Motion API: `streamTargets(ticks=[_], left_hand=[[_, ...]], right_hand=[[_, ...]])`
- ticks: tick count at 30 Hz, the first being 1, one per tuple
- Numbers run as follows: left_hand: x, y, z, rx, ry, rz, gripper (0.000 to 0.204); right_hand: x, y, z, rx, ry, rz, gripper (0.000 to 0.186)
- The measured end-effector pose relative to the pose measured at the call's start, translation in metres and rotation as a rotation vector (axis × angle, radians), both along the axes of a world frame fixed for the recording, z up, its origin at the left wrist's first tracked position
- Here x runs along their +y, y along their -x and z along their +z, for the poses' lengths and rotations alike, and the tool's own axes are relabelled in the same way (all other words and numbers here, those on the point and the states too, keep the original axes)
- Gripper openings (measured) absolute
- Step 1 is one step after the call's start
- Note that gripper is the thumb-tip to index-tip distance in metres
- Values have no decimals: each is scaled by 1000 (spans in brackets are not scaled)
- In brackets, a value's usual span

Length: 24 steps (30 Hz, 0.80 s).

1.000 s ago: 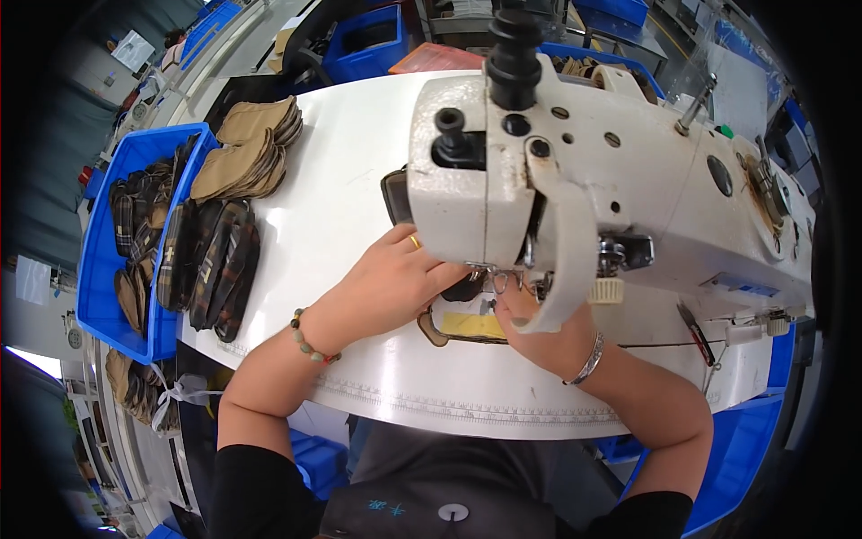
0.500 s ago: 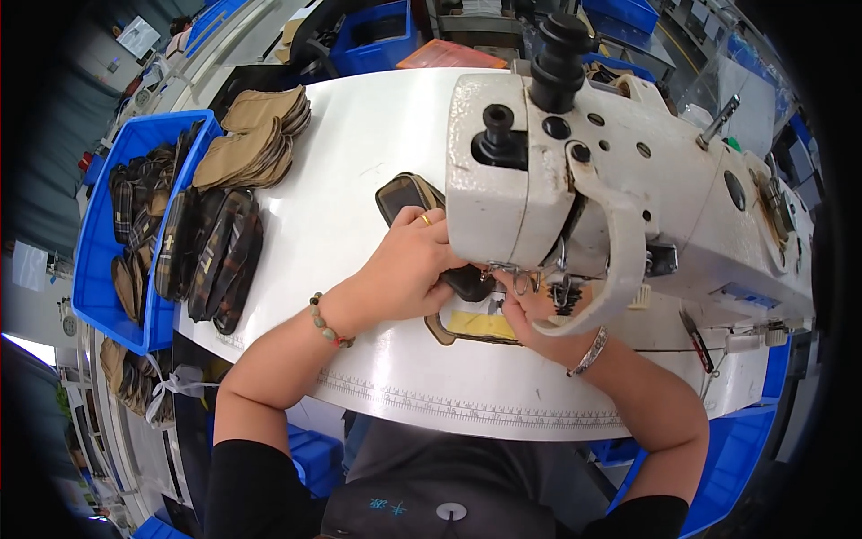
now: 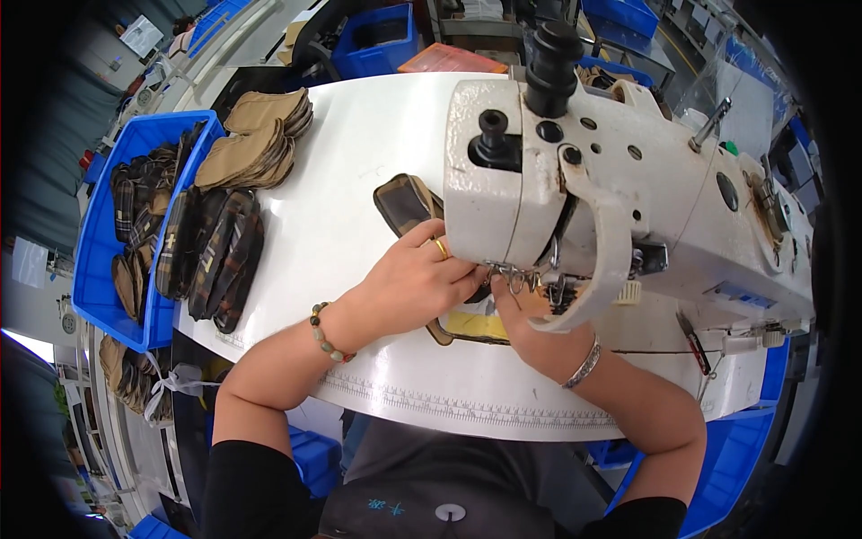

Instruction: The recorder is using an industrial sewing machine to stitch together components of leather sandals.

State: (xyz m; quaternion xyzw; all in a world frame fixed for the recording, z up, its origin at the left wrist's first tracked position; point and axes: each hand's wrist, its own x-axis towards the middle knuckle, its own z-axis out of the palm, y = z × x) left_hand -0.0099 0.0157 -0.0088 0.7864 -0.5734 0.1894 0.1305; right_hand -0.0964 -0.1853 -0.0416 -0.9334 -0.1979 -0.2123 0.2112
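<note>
Under the head of a white sewing machine (image 3: 530, 189) lies a dark fabric pouch piece (image 3: 404, 205) with a tan border. My left hand (image 3: 415, 283) grips it beside the needle area, fingers bent and close together, a ring on one finger. From the other side my right hand (image 3: 546, 349) pinches the work's edge, its thumb raised by the presser foot. The machine head and its pale curved guard hide some of the right fingers. A yellow patch (image 3: 476, 326) with a dark, tan-edged strip shows on the table below both hands.
At left, a blue bin (image 3: 96, 260) holds plaid pouches. Stacked tan fabric pieces (image 3: 247, 148) and several dark plaid pouches (image 3: 224, 260) lie beside it. Thread snips (image 3: 693, 343) rest at right. A printed ruler (image 3: 458, 410) follows the table's front edge.
My left hand has shifted slightly right and downward, covering the dark part of the pouch piece that showed beneath its fingers. The right thumb has come closer to the left fingertips.
</note>
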Motion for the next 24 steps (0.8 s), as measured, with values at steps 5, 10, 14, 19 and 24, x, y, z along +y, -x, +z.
streamTargets(ticks=[5, 10, 14, 19, 24], left_hand=[[0, -3, -10, -17, -6, -14, 25], [1, -2, 0, 75, 11, -13, 28], [2, -2, 4, 86, -35, -40, 30], [1, 4, -6, 57, -82, 22, 30], [-1, 9, -6, 15, -114, 28, 31]], right_hand=[[-1, 3, 7, -62, 200, 42, 19], [-1, 6, 6, -104, 260, 44, 27], [-1, 6, 5, -112, 278, 54, 29], [1, 6, 0, -63, 123, 52, 27], [5, 7, 3, 6, 37, 15, 12]])
